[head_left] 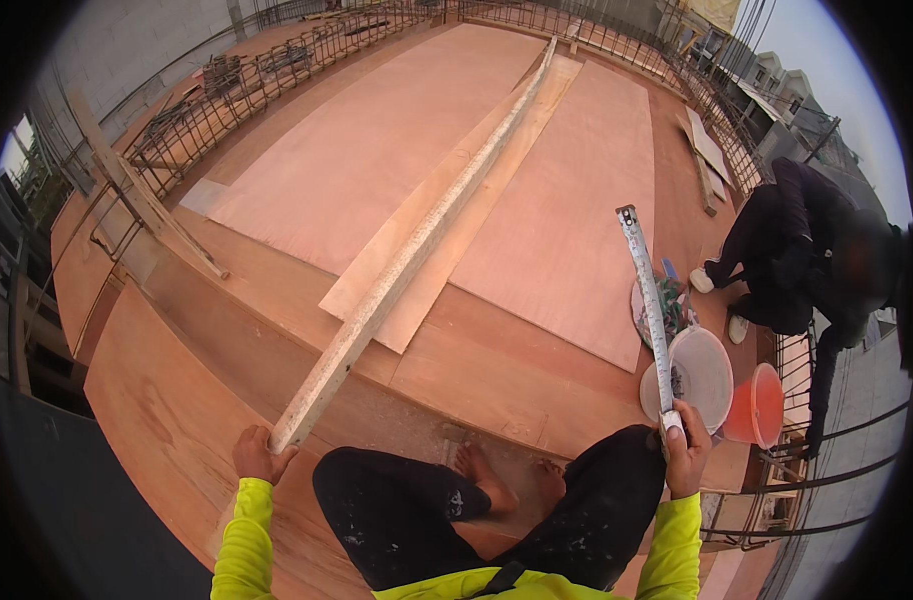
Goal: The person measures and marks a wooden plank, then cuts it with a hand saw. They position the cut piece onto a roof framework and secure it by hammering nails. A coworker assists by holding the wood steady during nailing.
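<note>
A long, pale, square-edged wooden beam (424, 240) runs from beside my left knee to the far edge of the deck. My left hand (262, 456) is closed around its near end. In my right hand (687, 452), above my right knee, is a tape measure (650, 275). Its white metal blade sticks up and forward with the hooked tip free in the air; my fingers cover most of the case. Under the beam lies a narrow plywood strip (402, 322), on top of wider plywood sheets (537, 240).
A white bucket (704, 375), an orange bucket (767, 405) and a bag of small items (680, 303) stand to my right. A co-worker (807, 245) in dark clothes bends over beyond them. Rebar cages (217, 115) line the deck's edges; a drop lies at left.
</note>
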`<state>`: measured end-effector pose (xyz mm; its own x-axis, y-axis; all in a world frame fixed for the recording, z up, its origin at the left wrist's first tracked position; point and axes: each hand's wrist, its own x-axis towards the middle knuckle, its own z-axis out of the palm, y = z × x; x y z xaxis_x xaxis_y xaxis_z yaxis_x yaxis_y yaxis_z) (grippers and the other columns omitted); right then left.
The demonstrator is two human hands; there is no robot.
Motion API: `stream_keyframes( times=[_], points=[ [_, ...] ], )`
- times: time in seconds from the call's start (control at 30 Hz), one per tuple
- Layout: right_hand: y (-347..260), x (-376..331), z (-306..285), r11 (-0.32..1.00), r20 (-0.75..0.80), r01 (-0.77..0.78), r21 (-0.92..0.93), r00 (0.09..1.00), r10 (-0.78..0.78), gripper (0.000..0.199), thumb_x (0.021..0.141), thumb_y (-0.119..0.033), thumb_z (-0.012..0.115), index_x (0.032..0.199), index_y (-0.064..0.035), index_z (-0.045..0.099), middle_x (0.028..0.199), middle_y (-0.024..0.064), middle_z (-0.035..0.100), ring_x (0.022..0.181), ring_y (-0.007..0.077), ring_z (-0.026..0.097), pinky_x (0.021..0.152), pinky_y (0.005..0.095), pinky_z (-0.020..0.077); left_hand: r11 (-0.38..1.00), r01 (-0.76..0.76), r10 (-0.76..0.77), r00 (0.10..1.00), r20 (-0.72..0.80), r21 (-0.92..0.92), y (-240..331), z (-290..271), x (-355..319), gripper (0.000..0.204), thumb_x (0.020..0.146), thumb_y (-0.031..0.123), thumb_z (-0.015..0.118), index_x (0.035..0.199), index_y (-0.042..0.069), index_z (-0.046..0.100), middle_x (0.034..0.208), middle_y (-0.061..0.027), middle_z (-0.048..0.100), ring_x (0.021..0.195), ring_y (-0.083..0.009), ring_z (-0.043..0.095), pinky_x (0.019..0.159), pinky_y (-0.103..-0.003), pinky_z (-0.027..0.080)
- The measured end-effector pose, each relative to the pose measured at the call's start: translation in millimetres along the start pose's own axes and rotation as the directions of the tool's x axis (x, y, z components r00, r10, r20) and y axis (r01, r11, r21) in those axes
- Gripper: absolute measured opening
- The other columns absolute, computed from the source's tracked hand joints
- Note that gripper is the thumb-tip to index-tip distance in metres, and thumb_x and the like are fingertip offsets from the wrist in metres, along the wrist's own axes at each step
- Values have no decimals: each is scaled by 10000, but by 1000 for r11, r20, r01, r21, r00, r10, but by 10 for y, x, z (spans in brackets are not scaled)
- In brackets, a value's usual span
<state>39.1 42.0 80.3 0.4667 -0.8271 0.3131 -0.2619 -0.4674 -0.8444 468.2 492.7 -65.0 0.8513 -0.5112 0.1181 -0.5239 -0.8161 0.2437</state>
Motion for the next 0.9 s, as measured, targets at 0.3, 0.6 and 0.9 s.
stream_keyframes(
  times=[0.3, 0.6, 0.9],
  points=[
    [-42, 112, 54, 998, 221, 65, -13, 973, -61, 485, 966, -324, 613, 1266, 58, 609, 1015, 87, 631, 922, 171, 602, 807, 290, 475, 1000, 23, -23, 999, 34, -12, 1449, 586, 1890, 537, 763, 497, 826, 1046, 58, 700, 1096, -127, 701, 1087, -325, 656, 927, -439, 541],
    [-80, 159, 158, 987, 137, -80, -143, 986, 100, 587, 1022, -385, 514, 1402, 62, 524, 1068, 138, 654, 963, 207, 610, 858, 322, 472, 820, 258, -555, 579, -597, -511, 541, 493, 27, 583, 894, 236, 731, 1388, 23, 505, 1348, -191, 574, 1248, -363, 559, 1058, -442, 457],
    [-126, 26, 468, 974, 455, 225, 13, 866, -206, 566, 986, -394, 577, 1306, 72, 580, 994, 104, 650, 817, 163, 590, 692, 297, 456, 769, 614, -626, 780, -18, -179, 373, 774, -563, 394, 971, 374, 612, 1178, 43, 661, 1155, -167, 669, 1022, -359, 673, 888, -469, 533]
  ],
)
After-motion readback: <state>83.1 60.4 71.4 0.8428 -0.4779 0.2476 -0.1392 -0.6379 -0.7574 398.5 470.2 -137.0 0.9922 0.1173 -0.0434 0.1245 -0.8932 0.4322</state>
